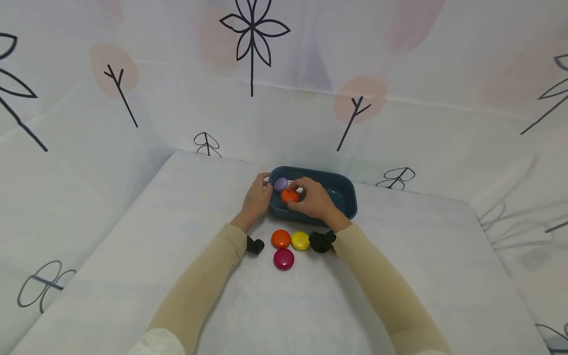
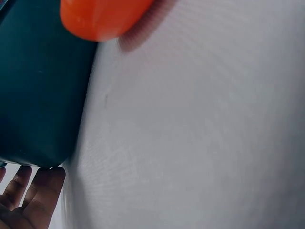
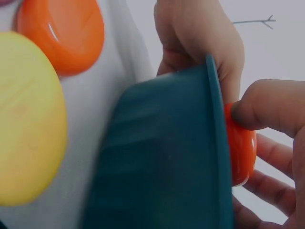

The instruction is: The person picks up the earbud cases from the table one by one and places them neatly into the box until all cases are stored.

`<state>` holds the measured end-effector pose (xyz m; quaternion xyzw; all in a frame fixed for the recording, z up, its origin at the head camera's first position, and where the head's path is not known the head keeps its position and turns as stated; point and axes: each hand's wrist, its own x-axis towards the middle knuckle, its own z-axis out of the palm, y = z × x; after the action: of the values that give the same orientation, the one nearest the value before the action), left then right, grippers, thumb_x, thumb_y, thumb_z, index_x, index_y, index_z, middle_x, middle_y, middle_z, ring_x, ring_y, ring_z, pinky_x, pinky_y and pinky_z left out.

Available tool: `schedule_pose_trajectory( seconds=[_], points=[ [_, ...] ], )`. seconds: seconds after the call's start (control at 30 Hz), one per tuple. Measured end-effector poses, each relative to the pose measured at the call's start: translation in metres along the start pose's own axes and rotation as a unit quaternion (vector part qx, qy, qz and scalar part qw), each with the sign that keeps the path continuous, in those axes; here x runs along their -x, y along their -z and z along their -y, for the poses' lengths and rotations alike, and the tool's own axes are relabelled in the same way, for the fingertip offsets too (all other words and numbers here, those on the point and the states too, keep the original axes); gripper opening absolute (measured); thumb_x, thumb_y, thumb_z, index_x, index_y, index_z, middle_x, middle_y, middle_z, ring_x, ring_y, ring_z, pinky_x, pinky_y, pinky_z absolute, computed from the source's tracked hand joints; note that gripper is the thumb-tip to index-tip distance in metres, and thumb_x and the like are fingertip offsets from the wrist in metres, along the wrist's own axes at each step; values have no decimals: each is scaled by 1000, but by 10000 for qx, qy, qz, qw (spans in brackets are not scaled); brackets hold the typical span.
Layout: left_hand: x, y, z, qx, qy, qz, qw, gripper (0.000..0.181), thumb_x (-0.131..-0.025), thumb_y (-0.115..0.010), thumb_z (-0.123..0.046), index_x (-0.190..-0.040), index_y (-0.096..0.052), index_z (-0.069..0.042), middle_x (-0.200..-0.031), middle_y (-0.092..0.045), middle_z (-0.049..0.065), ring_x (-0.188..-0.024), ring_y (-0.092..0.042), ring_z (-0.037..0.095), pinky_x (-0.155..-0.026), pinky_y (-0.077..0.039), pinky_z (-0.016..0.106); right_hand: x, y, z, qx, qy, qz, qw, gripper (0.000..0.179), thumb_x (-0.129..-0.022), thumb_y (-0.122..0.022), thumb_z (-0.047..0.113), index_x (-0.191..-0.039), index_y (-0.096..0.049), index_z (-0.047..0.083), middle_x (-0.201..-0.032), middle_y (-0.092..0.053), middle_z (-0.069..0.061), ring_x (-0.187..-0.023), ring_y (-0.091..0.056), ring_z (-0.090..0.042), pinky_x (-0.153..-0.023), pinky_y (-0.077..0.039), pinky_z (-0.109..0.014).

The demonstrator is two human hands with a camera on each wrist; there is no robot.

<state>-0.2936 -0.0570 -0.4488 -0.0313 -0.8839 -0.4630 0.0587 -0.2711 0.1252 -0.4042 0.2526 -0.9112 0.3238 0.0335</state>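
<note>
Head view shows your right hand (image 1: pixel 316 199) pinching a glossy orange rounded disc (image 1: pixel 289 196) between thumb and fingers, in the left part of a dark teal, round-cornered rectangular tray (image 1: pixel 340 198); you can't tell whether the disc touches the tray's floor. The right wrist view puts your thumb on its smooth, shiny side, just beyond the tray's thin lip.

Your left hand (image 1: pixel 257 197) rests against the tray's left end, fingers fairly straight, their tips touching the smooth outer wall. A pale purple rounded piece (image 1: pixel 280 184) sits inside, near the far left corner.

The tray lies near the far edge of the white, cloth-covered worktop (image 1: pixel 266 305). Just outside its near wall, you have a shiny orange-red disc (image 1: pixel 281 239) beside a yellow domed disc (image 1: pixel 300 241), with a glossy crimson disc (image 1: pixel 284 259) on the near side of the orange-red one.
</note>
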Motion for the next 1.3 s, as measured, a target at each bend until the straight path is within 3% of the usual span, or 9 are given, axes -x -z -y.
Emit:
schedule_pose_trajectory(
  seconds=[0.23,0.4,0.6,0.93,1.13,1.3],
  points=[
    [0,0,0,-26,27,-56,10000,44,-86,-35,-28,-129,-36,-19,-118,-52,8,-104,-51,22,-90,-39,38,19,2,9,21,180,29,9998,34,-72,-65,30,-103,-57,19,-100,-55,7,-86,-50,-13,-74,-46,-29],
    [0,0,0,-48,-1,-72,10000,44,-86,-34,-29,-128,-36,-19,-117,-52,8,-103,-51,21,-91,-39,38,30,2,12,144,455,-95,9988,34,-72,-64,31,-103,-57,19,-96,-54,8,-83,-49,-10,-71,-45,-28],
    [0,-1,0,-40,-24,-62,10000,44,-86,-34,-28,-129,-35,-19,-117,-53,9,-103,-51,22,-89,-40,38,38,5,17,187,468,-107,9987,33,-71,-65,31,-102,-57,22,-95,-53,9,-82,-49,-9,-68,-46,-26],
    [1,-1,0,26,-32,-92,9999,43,-86,-34,-28,-128,-36,-19,-115,-53,7,-102,-51,20,-89,-40,38,66,6,22,60,738,-3,9973,33,-70,-67,30,-99,-58,20,-96,-54,11,-83,-49,-8,-71,-47,-30],
    [2,-1,0,55,34,-66,10000,43,-87,-35,-26,-130,-35,-19,-118,-52,8,-104,-50,21,-91,-39,39,83,3,23,82,694,85,9975,31,-67,-69,27,-96,-60,22,-93,-55,13,-80,-51,-10,-67,-49,-31],
    [2,-1,-1,20,45,-92,9999,42,-88,-36,-26,-130,-34,-19,-118,-52,8,-105,-50,21,-91,-39,39,96,1,21,212,620,223,9976,32,-66,-72,29,-96,-60,24,-91,-55,13,-80,-51,-6,-70,-49,-30]
  ],
)
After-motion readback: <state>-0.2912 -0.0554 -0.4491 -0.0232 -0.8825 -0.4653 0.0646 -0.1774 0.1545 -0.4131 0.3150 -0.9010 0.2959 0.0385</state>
